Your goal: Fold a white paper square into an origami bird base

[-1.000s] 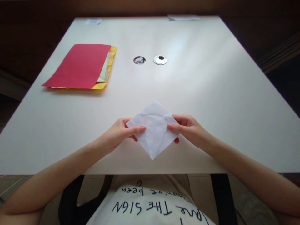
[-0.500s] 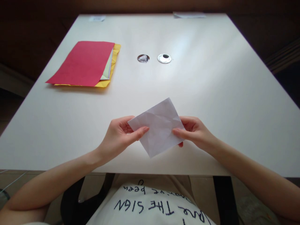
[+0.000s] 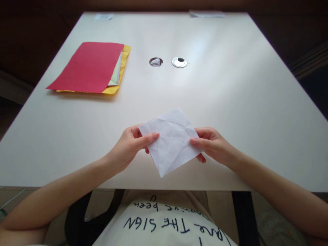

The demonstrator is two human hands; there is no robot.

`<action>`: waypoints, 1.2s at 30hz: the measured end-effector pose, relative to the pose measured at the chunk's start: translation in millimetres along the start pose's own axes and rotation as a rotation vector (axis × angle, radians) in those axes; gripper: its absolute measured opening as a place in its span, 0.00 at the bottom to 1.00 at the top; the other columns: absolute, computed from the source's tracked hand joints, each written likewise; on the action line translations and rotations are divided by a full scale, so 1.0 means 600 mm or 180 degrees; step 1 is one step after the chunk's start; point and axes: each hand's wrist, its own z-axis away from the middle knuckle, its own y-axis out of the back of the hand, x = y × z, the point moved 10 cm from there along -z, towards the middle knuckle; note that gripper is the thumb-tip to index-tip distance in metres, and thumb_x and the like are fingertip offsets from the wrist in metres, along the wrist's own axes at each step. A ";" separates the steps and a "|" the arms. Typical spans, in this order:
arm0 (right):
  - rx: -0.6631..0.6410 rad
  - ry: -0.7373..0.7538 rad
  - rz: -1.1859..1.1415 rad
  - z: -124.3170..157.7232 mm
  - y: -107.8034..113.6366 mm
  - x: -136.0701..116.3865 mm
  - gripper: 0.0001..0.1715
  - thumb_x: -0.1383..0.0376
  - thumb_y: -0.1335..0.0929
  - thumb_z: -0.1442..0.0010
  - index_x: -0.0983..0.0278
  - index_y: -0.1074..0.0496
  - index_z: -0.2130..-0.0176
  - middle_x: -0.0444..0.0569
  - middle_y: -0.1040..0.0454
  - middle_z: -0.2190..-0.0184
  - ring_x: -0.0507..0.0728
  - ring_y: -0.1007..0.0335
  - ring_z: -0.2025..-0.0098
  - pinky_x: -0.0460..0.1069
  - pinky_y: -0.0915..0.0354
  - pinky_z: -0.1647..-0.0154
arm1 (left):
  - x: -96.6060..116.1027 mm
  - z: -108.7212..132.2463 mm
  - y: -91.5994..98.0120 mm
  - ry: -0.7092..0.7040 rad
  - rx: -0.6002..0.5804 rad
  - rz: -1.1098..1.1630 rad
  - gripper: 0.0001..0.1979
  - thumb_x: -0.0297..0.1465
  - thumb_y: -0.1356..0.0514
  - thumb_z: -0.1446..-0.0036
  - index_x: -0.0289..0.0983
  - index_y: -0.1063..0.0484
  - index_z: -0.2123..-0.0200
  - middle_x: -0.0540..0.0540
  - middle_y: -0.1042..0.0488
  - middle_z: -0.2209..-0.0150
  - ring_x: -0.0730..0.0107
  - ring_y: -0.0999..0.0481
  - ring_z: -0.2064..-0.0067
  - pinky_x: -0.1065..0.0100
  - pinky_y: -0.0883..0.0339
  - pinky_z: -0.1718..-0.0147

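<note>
A creased white sheet of folded paper [image 3: 172, 143] is held over the near part of the table, turned so that one corner points down toward me. My left hand [image 3: 133, 141] pinches its left side, thumb on top and fingers behind. On the right side, my right hand [image 3: 211, 141] grips it the same way, with a fingertip showing below the edge. The fingers behind the paper are mostly hidden.
On the white table [image 3: 230, 102], a red sheet [image 3: 87, 66] lies over yellow paper [image 3: 125, 56] at the left. Two round holes sit at the middle back, one with a silver ring [image 3: 176, 64]. White papers [image 3: 207, 14] lie at the far edge.
The paper has tilted, its near corner now slightly lower and its creases showing more plainly. My left thumb has shifted slightly up and left. Both hands keep their hold.
</note>
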 end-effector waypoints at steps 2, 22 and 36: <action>0.0006 0.0000 -0.0033 0.000 -0.001 0.000 0.12 0.61 0.32 0.42 0.67 0.30 0.73 0.40 0.34 0.83 0.45 0.38 0.83 0.39 0.41 0.84 | -0.012 0.003 -0.020 0.0185 -0.0313 0.0129 0.12 0.37 0.37 0.49 0.35 0.28 0.65 0.48 0.25 0.68 0.73 0.26 0.70 0.75 0.34 0.74; -0.0584 -0.0031 -0.0050 0.013 -0.029 -0.008 0.19 0.63 0.35 0.39 0.68 0.35 0.79 0.41 0.35 0.85 0.45 0.42 0.83 0.42 0.44 0.79 | -0.033 0.024 -0.064 0.0722 -0.1232 -0.0011 0.07 0.32 0.40 0.43 0.33 0.28 0.69 0.48 0.23 0.78 0.79 0.28 0.83 0.82 0.41 0.86; -0.0576 0.0373 0.0893 0.028 -0.037 -0.041 0.18 0.62 0.37 0.38 0.68 0.32 0.76 0.43 0.32 0.84 0.46 0.36 0.81 0.41 0.40 0.81 | -0.012 0.019 -0.047 0.0317 -0.0897 -0.0510 0.10 0.35 0.39 0.46 0.34 0.27 0.74 0.49 0.24 0.79 0.78 0.27 0.80 0.80 0.39 0.82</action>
